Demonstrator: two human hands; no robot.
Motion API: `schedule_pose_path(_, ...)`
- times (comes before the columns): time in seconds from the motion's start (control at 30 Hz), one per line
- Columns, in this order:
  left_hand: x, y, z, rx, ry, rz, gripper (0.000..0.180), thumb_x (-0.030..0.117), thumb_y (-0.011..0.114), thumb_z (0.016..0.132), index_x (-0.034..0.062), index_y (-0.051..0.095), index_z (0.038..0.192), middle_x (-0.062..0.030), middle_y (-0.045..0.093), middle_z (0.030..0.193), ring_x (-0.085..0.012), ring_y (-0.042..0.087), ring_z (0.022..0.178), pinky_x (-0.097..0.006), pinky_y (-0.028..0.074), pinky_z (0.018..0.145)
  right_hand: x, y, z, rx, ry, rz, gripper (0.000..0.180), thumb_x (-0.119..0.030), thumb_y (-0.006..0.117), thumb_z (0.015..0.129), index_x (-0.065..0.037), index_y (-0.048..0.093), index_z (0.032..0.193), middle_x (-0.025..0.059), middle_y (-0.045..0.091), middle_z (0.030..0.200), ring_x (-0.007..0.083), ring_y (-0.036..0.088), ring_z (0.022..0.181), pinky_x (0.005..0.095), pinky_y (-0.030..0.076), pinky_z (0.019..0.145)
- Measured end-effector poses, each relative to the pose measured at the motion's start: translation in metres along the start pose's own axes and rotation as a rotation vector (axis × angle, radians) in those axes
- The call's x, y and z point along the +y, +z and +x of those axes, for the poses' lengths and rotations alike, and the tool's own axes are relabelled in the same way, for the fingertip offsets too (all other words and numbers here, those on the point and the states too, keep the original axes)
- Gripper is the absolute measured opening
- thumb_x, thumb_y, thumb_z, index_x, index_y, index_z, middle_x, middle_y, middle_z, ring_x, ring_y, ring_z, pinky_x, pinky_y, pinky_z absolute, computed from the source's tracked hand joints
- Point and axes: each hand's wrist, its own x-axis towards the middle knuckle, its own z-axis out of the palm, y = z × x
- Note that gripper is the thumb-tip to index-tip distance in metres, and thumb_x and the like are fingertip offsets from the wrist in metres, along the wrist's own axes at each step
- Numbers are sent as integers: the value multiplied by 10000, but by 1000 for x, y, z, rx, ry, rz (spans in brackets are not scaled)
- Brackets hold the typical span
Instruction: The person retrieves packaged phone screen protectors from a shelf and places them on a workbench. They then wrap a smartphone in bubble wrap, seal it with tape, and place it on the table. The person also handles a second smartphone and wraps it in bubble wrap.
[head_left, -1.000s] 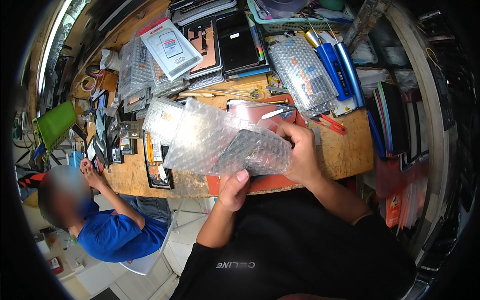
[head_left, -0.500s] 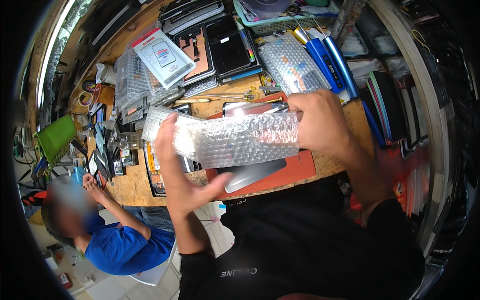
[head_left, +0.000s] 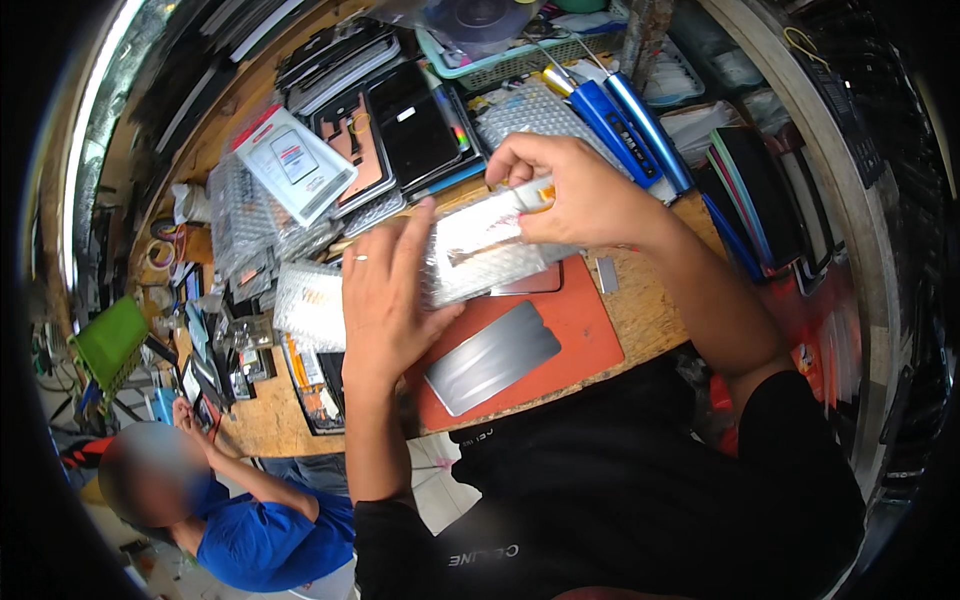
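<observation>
Above the red mat (head_left: 590,340), a clear bubble-wrap sleeve (head_left: 490,275) is held between my two hands. My left hand (head_left: 385,295) closes over the sleeve's left part, its fingers on top and its thumb along the lower edge. At the right end my right hand (head_left: 585,195) pinches a flat piece with a white and orange end (head_left: 537,195). Most of that piece lies within the wrap, behind glare. Below the sleeve, a grey glossy panel (head_left: 495,358) rests on the mat. Another bubble-wrapped piece (head_left: 310,305) shows left of my left hand.
Tablets and panels (head_left: 415,120) are stacked at the back, beside a white boxed pack (head_left: 295,165). Two blue pen-shaped tools (head_left: 620,135) lean near a green basket (head_left: 510,65). An opened device (head_left: 315,385) lies at left. A person in blue (head_left: 265,535) sits at lower left.
The sleeve has tilted, its right end up. My right hand has moved left and up and now shows the white and orange end. My left hand has closed onto the wrap.
</observation>
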Motion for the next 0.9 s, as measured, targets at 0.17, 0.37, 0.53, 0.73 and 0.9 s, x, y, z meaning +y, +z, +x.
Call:
schedule_pose_path(0.17, -7, 20, -5, 139, -81, -103, 1152, 186, 907, 516, 69, 340, 1513, -201, 552, 1219, -380, 530, 1124, -464, 413, 983, 11, -13, 1, -81, 0, 371, 413, -22, 698, 882, 28, 525, 1254, 98, 659, 1040, 123, 622, 1001, 271, 518, 852)
schedule_pose_path(0.37, -13, 29, -12, 293, 82, -169, 1151, 250, 918, 575, 74, 276, 1513, -242, 529, 1274, -391, 542, 1105, -489, 421, 933, 9, 1, 6, 13, 35, 718, 417, -5, 648, 920, 47, 475, 1297, 130, 665, 1067, 127, 658, 985, 265, 561, 853)
schedule_pose_path(0.53, -7, 17, -18, 169, 26, -139, 532, 177, 847, 620, 88, 707, 1125, -221, 536, 1295, -393, 543, 1166, -470, 445, 975, 8, 9, 7, 158, 84, 784, 334, 10, 664, 909, 32, 495, 1196, 134, 666, 1047, 149, 685, 936, 261, 586, 797)
schedule_pose_path(0.73, -5, 17, -19, 192, 29, -143, 562, 176, 850, 616, 91, 701, 1151, -220, 552, 1270, -385, 560, 1141, -462, 461, 948, 8, 11, 7, 200, 86, 773, 309, 11, 680, 898, 26, 507, 1154, 125, 675, 981, 142, 687, 901, 254, 580, 756)
schedule_pose_path(0.9, -6, 20, -18, 244, 22, -153, 549, 248, 856, 640, 129, 698, 1152, -184, 564, 1254, -352, 556, 1084, -453, 426, 905, 9, 20, 6, 244, 26, 693, 287, 1, 691, 895, 22, 518, 1123, 108, 679, 940, 123, 682, 872, 239, 566, 727)
